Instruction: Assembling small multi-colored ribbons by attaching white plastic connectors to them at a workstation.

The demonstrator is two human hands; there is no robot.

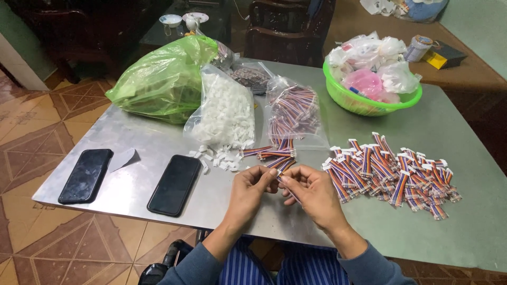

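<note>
Two phones [85, 175] [175, 184] near left on desk [454, 232], large bag [163, 79] far left, bag of connectors [224, 113] right of it, bag of cables [293, 112] further right, basin [369, 103] far right, cable pile [391, 174] near right, hands [285, 192] near centre.

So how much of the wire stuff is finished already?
A big pile of wire bundles with white plugs lies on the table, so many look done. The left hand and right hand grip one bundle between them. Left to do: a few bare bundles, loose white plugs, and fuller bags behind.
</note>
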